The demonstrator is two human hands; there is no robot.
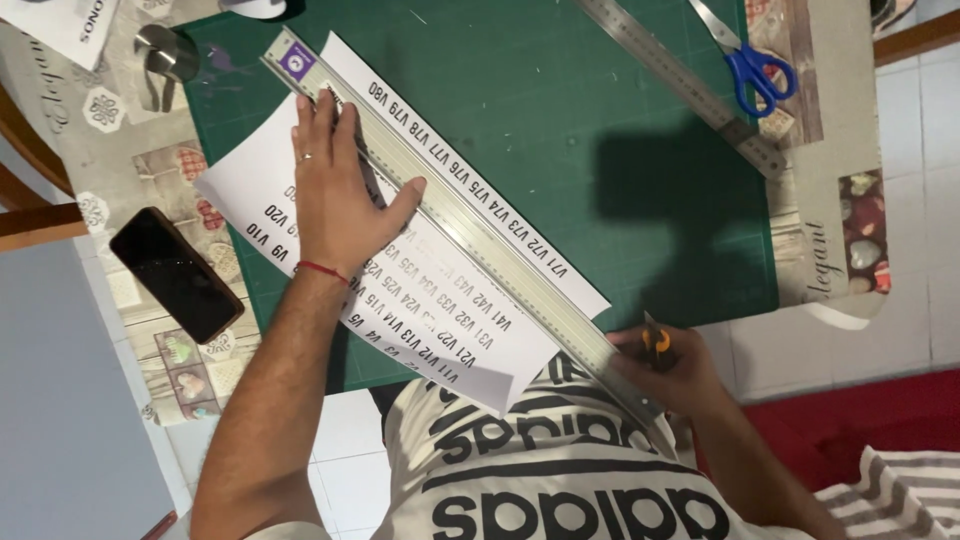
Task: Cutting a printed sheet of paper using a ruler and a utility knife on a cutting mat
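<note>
While the left hand (335,190) lies flat, fingers spread and pressing down, it pins the long ruler (460,215) against the sheet (450,300) on the green mat (560,120). Thumb splayed out to the side, it touches the ruler's near edge; the fingertips point up towards the ruler's far end, and a red thread circles the wrist. That ruler runs on a diagonal, from beyond the left fingertips all the way down to the right hand (670,370), so its long axis links the two hands. Down at that near end, just off the mat's edge, the right hand is closed around a small cutter (655,340) with an orange slider, held touching the ruler's edge. So the right hand is the nearer one to the cutting edge, and the left is the anchor farther up the line. The right forearm comes in low from the body; the left arm reaches straight forward over the sheet. One strip of the printed sheet shows on the far side of the ruler; the rest lies under and beside the left palm. Left of the left wrist, a dark phone (175,272) rests on the patterned counter (830,200). Well beyond the right hand, a second steel ruler (680,80) and blue-handled scissors (755,70) lie apart.
</note>
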